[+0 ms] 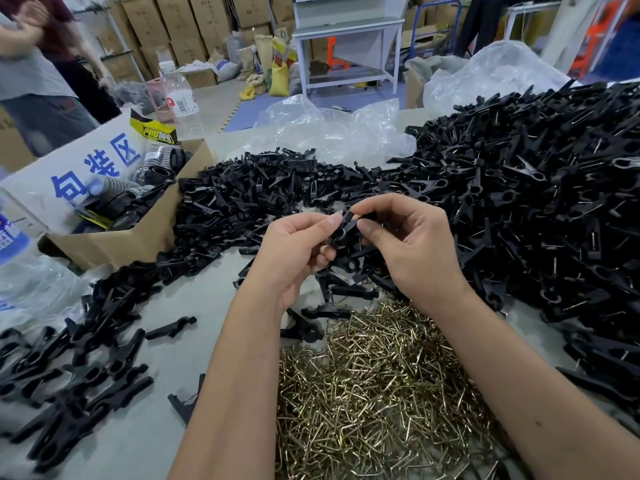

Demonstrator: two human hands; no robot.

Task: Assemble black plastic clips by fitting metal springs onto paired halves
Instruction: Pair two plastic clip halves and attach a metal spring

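Observation:
My left hand (294,251) and my right hand (408,244) meet above the table's middle, both pinching one black clip (344,228) between thumbs and fingertips. Whether a spring sits on it is hidden by my fingers. A heap of brass-coloured metal springs (377,386) lies right below my wrists. Loose black clip halves (249,199) are piled behind my hands and more (79,368) are spread at the front left. A large mound of black clips with springs showing (540,188) fills the right side.
An open cardboard box (138,233) with black parts and a white sign stands at the left. Crumpled clear plastic bags (332,126) lie behind the piles. A plastic bottle (178,95) stands beyond the box. A person (31,64) stands at the far left.

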